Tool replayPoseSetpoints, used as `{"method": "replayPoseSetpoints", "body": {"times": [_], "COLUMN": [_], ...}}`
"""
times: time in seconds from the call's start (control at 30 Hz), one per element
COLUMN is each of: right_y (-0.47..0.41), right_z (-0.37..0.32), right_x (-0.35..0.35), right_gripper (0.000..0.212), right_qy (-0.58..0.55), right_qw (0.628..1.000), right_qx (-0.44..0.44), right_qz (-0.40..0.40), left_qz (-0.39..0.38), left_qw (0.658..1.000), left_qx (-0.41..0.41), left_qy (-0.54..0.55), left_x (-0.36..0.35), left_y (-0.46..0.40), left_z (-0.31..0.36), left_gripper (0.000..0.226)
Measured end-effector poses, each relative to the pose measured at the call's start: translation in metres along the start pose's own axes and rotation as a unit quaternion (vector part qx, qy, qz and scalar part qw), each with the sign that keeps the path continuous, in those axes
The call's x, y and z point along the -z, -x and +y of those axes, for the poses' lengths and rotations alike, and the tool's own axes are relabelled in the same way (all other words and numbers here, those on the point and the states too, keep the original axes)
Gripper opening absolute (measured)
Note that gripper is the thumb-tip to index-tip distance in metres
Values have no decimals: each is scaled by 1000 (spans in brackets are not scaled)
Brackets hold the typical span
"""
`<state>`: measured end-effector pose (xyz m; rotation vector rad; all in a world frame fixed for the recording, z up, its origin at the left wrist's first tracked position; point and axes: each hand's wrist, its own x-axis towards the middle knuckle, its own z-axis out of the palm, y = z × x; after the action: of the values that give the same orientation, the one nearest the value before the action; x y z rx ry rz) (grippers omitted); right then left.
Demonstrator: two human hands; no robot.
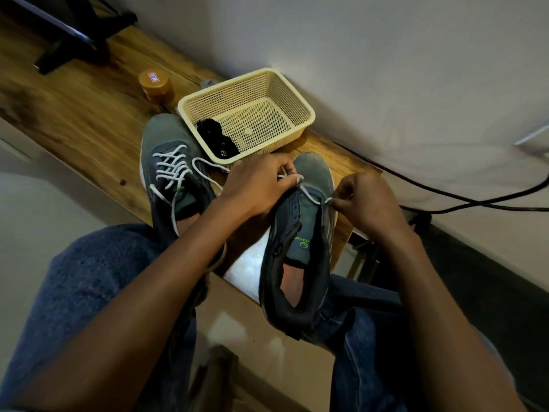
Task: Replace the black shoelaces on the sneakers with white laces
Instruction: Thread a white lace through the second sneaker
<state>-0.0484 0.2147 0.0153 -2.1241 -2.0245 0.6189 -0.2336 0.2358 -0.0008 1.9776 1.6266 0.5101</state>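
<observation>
Two grey-blue sneakers lie at the near edge of a wooden desk. The left sneaker (pixel 170 171) is laced with a white lace (pixel 172 166) whose loose ends trail to the right. The right sneaker (pixel 300 242) rests partly over my lap, its tongue bare except for a white lace (pixel 309 195) crossing near the toe. My left hand (pixel 258 185) pinches one end of that lace at the sneaker's left side. My right hand (pixel 368 203) pinches the other end at its right side. Black laces (pixel 215 136) lie bunched in a cream basket (pixel 300 93).
The wooden desk (pixel 89 114) runs along a white wall. An orange-lidded jar (pixel 156 86) stands behind the left sneaker. A dark stand (pixel 74 31) sits at the far left. Black cables (pixel 445 194) run along the wall on the right. My knees in blue jeans are below.
</observation>
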Motion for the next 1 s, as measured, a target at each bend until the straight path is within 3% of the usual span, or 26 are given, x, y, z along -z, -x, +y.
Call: {"method": "replayPoseSetpoints", "body": {"times": [0.13, 0.17, 0.23, 0.33, 0.5, 0.67, 0.87, 0.97, 1.0], "right_y": [3, 3, 2, -1, -4, -4, 0, -2, -3], "right_z": [8, 11, 18, 18, 9, 7, 25, 27, 26], "right_x": [23, 25, 23, 12, -4, -3, 28, 24, 22], "right_gripper": [8, 10, 20, 43, 20, 12, 19, 4, 14], "right_qy": [-89, -93, -64, -43, 7, 24, -38, 13, 30], "right_qw": [972, 966, 973, 994, 999, 1000, 971, 975, 981], "right_qx": [-75, -91, -101, -46, 19, -11, -161, -165, -136], "right_qz": [204, 225, 198, 91, -37, -11, 172, 147, 131], "left_qz": [-2, -3, -10, -27, -61, -75, -63, -31, -21], "left_qw": [1000, 1000, 1000, 999, 998, 997, 997, 996, 997], "left_qx": [7, 9, 7, -5, -11, -14, -19, -28, -31], "left_qy": [-3, -5, -18, -42, -20, -18, -48, -73, -67], "left_x": [2, 2, 2, 1, 2, 1, 6, 11, 12], "left_y": [-1, -1, -2, -3, -3, -3, -4, -4, -4], "left_z": [-4, -5, -6, -6, -6, -9, -13, -13, -12], "left_gripper": [16, 17, 22, 28, 26, 28, 27, 23, 23]}}
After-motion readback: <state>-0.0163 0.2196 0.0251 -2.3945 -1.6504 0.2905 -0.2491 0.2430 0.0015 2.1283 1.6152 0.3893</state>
